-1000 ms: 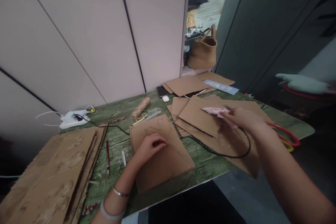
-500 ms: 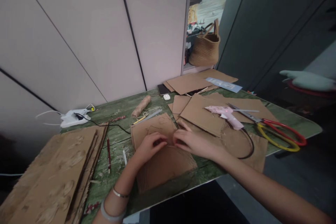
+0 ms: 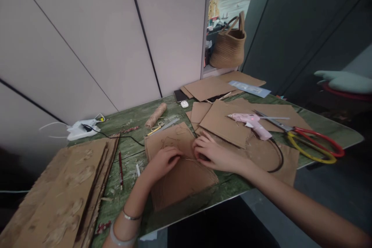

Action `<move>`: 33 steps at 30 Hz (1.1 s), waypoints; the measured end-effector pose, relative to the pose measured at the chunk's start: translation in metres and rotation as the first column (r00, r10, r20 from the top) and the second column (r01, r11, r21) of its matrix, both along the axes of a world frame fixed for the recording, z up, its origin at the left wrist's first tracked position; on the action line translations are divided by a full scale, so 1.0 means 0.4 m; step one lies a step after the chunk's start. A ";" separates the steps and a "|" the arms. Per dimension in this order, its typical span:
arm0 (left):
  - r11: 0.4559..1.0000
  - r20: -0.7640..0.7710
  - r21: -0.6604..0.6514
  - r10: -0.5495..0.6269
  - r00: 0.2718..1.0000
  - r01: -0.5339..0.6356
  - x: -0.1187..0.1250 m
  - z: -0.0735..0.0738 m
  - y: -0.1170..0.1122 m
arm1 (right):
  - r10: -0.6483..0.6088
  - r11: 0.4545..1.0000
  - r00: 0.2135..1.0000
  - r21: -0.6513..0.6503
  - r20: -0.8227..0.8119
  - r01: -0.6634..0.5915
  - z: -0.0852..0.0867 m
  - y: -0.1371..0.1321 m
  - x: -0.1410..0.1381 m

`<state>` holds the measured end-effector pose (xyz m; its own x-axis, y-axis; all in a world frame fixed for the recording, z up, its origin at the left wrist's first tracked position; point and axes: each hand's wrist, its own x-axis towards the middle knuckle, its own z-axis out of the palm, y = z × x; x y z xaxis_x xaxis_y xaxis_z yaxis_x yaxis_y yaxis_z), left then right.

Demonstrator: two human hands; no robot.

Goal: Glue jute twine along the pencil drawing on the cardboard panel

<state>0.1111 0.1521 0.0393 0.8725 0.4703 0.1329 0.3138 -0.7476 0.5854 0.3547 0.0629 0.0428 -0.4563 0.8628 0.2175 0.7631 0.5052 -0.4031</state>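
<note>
Between my hands lies a stack of cardboard pieces (image 3: 181, 186), with a drawn or scored outline and loose thin strands on its upper part. A pale strand of twine (image 3: 190, 159) runs across the cardboard from one hand to the other. My left hand (image 3: 164, 161) is closed, thumb and fingertips together at the strand's left end. At its right end my right hand (image 3: 210, 153) has its fingers curled in, near the cardboard's right edge. The fingertips of both hands are partly hidden.
A pink glue gun (image 3: 252, 122) and large scissors (image 3: 305, 139) lie on cardboard sheets at right. Behind the stack are a twine roll (image 3: 156, 115) and a ruler (image 3: 170, 124). Left are a red pencil (image 3: 120, 170), layered cardboard (image 3: 58, 193) and a white power strip (image 3: 83, 130).
My right hand has shifted slightly to the right, its fingers more curled. The left hand has moved a little left, widening the gap between them. The view has tilted slightly.
</note>
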 end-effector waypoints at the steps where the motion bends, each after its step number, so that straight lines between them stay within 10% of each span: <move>1: 1.000 -0.022 0.009 -0.003 1.000 0.003 -0.004 0.003 -0.005 | 0.004 1.000 1.000 0.002 -0.001 -0.004 0.004 -0.002 0.000; 24: 0.870 -0.164 0.493 0.062 0.984 0.027 -0.032 -0.077 -0.098 | -0.020 1.000 1.000 0.013 0.002 0.020 -0.057 -0.045 -0.024; 33: 0.949 -0.017 0.264 0.185 0.983 -0.174 -0.018 -0.046 -0.090 | -0.064 0.998 0.997 0.021 0.044 0.063 -0.059 -0.052 -0.038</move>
<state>0.1039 0.1160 0.0209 0.7840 0.5736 0.2376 0.4764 -0.8012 0.3622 0.3396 0.0421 0.0194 -0.4104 0.8861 0.2152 0.8109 0.4626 -0.3584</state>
